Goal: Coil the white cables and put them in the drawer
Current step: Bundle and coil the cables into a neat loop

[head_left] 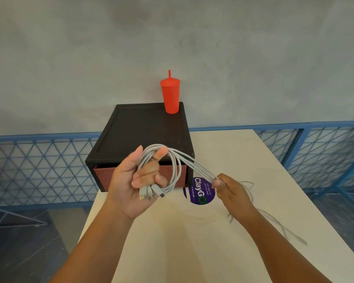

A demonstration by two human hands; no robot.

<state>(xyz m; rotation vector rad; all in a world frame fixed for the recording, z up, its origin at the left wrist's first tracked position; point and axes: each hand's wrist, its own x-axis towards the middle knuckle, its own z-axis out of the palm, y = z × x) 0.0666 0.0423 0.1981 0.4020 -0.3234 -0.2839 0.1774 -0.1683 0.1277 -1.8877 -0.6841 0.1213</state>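
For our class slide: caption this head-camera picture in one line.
Left hand holds looped white cables while right hand pinches the strands above the table.

Left fingers [146, 176] curled, right fingers [223, 181] pinching

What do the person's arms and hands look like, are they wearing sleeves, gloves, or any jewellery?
The left hand and right hand are bare: no gloves, and no rings show. The left arm and right arm are bare too, with no sleeve, watch or bracelet in view down to the frame's bottom edge.
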